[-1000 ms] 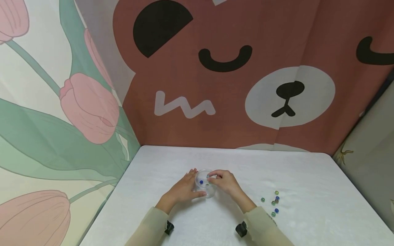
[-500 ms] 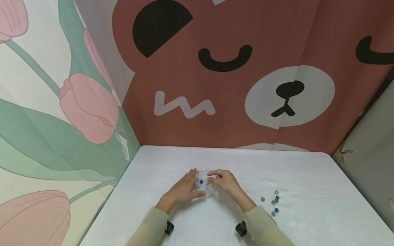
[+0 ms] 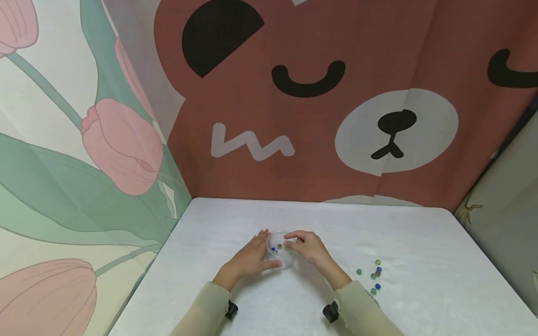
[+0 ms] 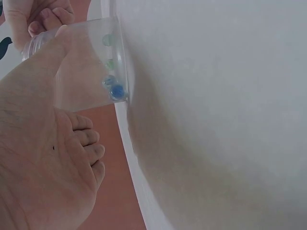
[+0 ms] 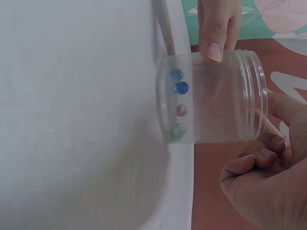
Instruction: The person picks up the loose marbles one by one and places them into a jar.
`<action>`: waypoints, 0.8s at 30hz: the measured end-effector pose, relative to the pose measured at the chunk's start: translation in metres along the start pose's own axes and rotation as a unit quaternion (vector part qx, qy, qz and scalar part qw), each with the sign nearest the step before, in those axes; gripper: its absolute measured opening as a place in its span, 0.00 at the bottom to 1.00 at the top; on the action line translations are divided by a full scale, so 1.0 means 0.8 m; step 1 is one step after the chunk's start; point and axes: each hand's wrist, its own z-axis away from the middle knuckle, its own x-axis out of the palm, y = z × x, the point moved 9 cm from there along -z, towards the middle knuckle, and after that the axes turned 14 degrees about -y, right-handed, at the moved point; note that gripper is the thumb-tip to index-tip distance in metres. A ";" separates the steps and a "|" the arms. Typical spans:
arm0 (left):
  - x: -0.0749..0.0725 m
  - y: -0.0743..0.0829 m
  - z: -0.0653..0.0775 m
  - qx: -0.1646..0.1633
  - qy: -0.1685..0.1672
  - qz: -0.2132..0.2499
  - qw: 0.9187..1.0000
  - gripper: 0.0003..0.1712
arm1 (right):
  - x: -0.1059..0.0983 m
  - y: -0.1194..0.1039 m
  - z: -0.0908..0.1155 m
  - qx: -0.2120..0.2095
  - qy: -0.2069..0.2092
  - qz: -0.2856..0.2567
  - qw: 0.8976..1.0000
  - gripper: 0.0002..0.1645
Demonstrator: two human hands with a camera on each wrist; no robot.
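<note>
A clear plastic jar (image 5: 216,96) stands upright on the white table, its threaded mouth uppermost. Several glass marbles, including a dark blue marble (image 5: 182,87), a reddish marble (image 5: 182,110) and a pale green marble (image 5: 178,129), lie at its bottom. My left hand (image 3: 249,256) holds the jar from the left, with the thumb on the near side. At the jar's mouth is my right hand (image 3: 310,248), its thumb and index finger apart over the rim and its other fingers curled. No marble shows between those fingertips.
Several loose marbles lie on the right of the white table (image 3: 420,252), among them a blue marble (image 3: 378,286) and a green marble (image 3: 359,271) set a little apart. A brown bear-print curtain (image 3: 311,177) hangs along the far edge.
A marble pinched by my right hand one second ago has left its fingertips. The marbles inside the jar have shifted. Both hands stay almost in place.
</note>
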 end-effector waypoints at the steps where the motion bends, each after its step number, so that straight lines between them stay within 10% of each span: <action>1: 0.000 0.000 0.000 0.000 0.000 -0.001 1.000 0.62 | -0.001 -0.002 0.002 -0.001 -0.001 0.000 1.000 0.14; 24: 0.000 -0.001 -0.002 -0.003 0.002 0.001 1.000 0.62 | -0.076 0.029 0.054 -0.006 -0.027 -0.002 1.000 0.26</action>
